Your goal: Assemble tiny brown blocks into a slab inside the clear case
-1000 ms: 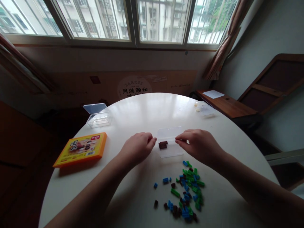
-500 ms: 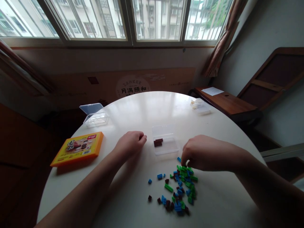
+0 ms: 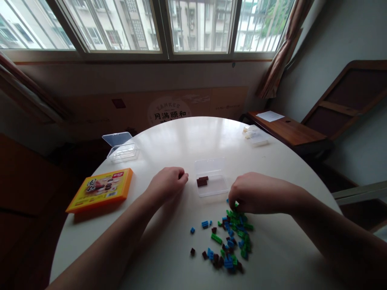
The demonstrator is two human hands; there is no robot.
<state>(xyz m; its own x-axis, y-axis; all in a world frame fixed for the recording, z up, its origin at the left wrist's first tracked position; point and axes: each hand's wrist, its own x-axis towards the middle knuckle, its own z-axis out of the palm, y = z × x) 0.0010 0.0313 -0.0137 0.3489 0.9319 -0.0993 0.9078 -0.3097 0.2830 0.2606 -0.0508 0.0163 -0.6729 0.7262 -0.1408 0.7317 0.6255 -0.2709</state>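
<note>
My left hand (image 3: 171, 180) rests on the table, fingers curled closed, left of a clear plastic box (image 3: 216, 187). What it holds, if anything, is hidden. The box's lid stands open, and a few dark brown building bricks (image 3: 202, 181) lie at its left side. My right hand (image 3: 246, 193) is closed in a pinch, fingertips down at the far edge of a loose pile of small green, blue and brown building bricks (image 3: 236, 237). Green shows by the fingertips, but I cannot make out what they grip. A longer green brick (image 3: 216, 239) lies at the pile's left.
The round white table (image 3: 169, 257) carries a yellow-orange flat box (image 3: 101, 191) at left. Behind it stands an open clear case (image 3: 122, 151). Another clear container (image 3: 256, 136) with pale pieces sits far right. A wooden chair desk (image 3: 290, 131) is beyond the table.
My right hand has shifted slightly left and its fingertips have moved a little along the pile's far edge. My left hand stays beside the box. The view has tilted very slightly.
</note>
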